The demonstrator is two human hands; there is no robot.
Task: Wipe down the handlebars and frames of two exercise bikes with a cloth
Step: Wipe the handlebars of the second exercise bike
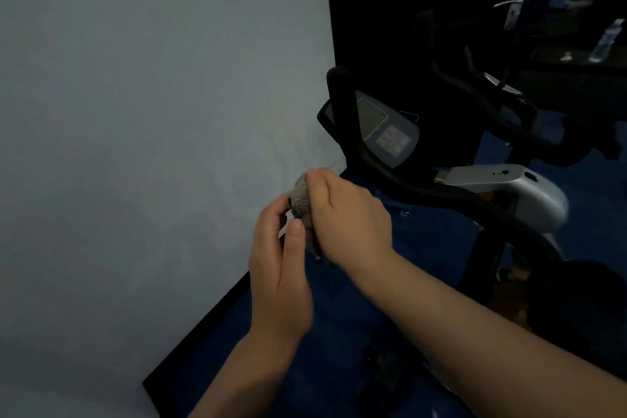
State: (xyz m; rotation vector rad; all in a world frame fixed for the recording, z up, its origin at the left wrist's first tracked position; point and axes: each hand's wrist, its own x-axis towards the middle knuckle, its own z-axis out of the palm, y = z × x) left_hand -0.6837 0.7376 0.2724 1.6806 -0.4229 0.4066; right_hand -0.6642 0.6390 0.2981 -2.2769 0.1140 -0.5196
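- Left hand [281,268] and right hand [346,217] both pinched a bunched grey cloth [303,204], held just left of the near exercise bike's handlebar [451,195].
- Risk: loose wad could slip or smear, not wipe.
- Console [386,132] sat close behind; likely snag.
- Farther: second bike [492,102], water bottle [607,41].

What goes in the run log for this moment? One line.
both hands hold cloth | left hand pinches | right hand grips | off handlebar | wiping paused

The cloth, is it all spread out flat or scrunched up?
Scrunched up. The grey cloth is a small wad pinched between the left hand and the right hand, not touching the bike.
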